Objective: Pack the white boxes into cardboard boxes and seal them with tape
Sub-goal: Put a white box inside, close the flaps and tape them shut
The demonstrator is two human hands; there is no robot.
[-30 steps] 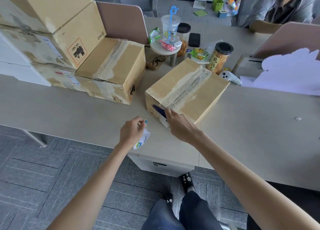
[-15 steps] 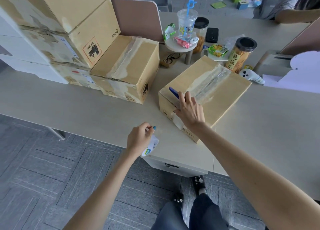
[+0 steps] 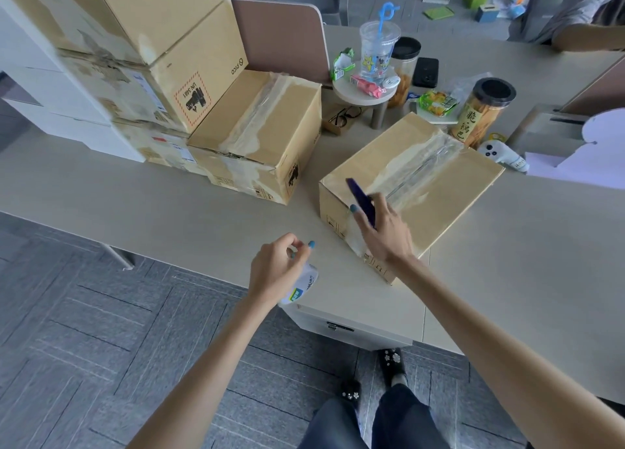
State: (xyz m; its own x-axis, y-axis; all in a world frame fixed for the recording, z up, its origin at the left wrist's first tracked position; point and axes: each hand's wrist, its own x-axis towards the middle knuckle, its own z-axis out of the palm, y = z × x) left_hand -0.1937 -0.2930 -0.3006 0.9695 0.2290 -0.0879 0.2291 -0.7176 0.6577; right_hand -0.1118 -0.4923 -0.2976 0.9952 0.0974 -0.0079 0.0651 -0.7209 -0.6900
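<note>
A closed cardboard box [image 3: 449, 191] lies on the table, a strip of clear tape running along its top seam and down its near end. My right hand [image 3: 382, 229] is over the box's near corner and holds a dark blue cutter [image 3: 361, 200] between its fingers, blade end pointing up and left. My left hand [image 3: 279, 267] hovers at the table's front edge, curled round a roll of clear tape [image 3: 301, 286] with a white and green label. A second taped cardboard box [image 3: 267, 134] sits to the left. No white boxes are visible outside the cartons.
Larger worn cartons [image 3: 135, 43] are stacked at the back left. Behind the boxes stand a plastic cup with a blue straw [image 3: 375, 49], two black-lidded jars [image 3: 483, 114], snacks, a phone [image 3: 426, 71] and glasses. Another person's arm [image 3: 588, 39] rests at the far right.
My right hand has lifted from the box's near face to over its top corner, bringing the cutter up. My left hand keeps the tape roll in about the same place.
</note>
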